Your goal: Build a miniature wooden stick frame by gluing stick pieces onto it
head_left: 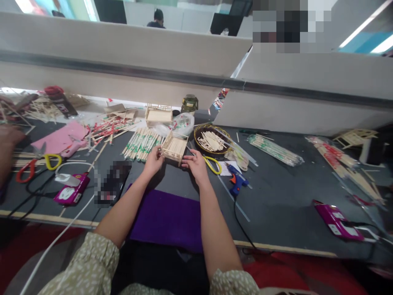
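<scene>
A small model bed made of wooden sticks (174,148), with railed sides and a slatted top, is between my hands over the dark table. My left hand (154,161) grips its left front corner, fingers closed on the edge. At the lower right corner, my right hand (196,164) has its fingertips on the frame. Scissors with yellow handles (215,166) lie just beside my right hand. Behind the model stands a similar stick bed (159,116). Paper-wrapped chopsticks (141,144) are spread to the left of it.
A round basket (198,141) holds short sticks. A blue glue gun (237,180) lies right, its cord running to the table edge. A purple cloth (167,217) lies in front. Left are a phone (113,182) and a magenta power strip (73,190); another person's hand (9,139) is far left.
</scene>
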